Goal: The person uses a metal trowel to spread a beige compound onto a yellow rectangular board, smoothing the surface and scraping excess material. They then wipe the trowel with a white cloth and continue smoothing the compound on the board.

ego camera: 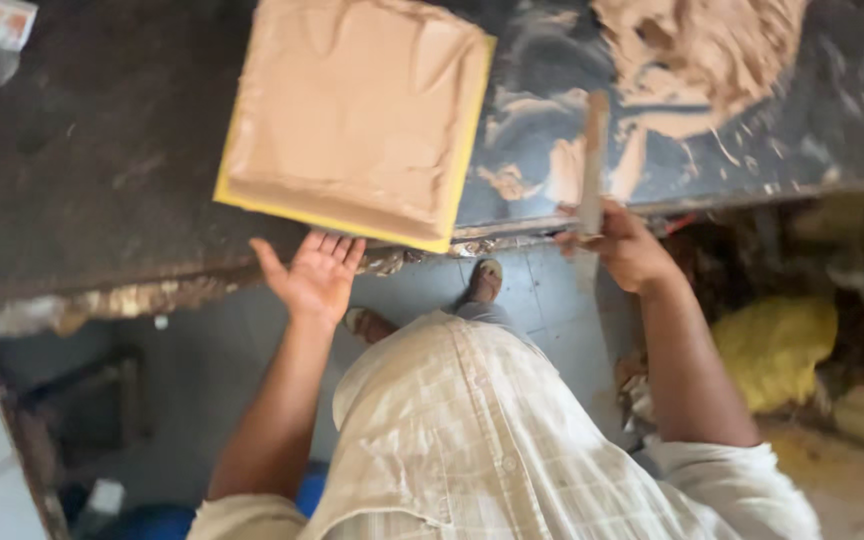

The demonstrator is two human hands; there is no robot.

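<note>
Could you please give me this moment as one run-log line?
left hand: open, palm up, beside yellow mould | right hand: grips flat stick | paste on dark bench

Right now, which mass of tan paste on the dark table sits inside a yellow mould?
The smooth square slab by the left hand; a yellow mould frames it. The other paste, upper right, lies loose and rough.

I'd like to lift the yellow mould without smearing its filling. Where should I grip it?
Probably the yellow mould by its bare outer rim, from the near corner overhanging the bench edge, beside the open left hand; the wet fill covers the top.
</note>
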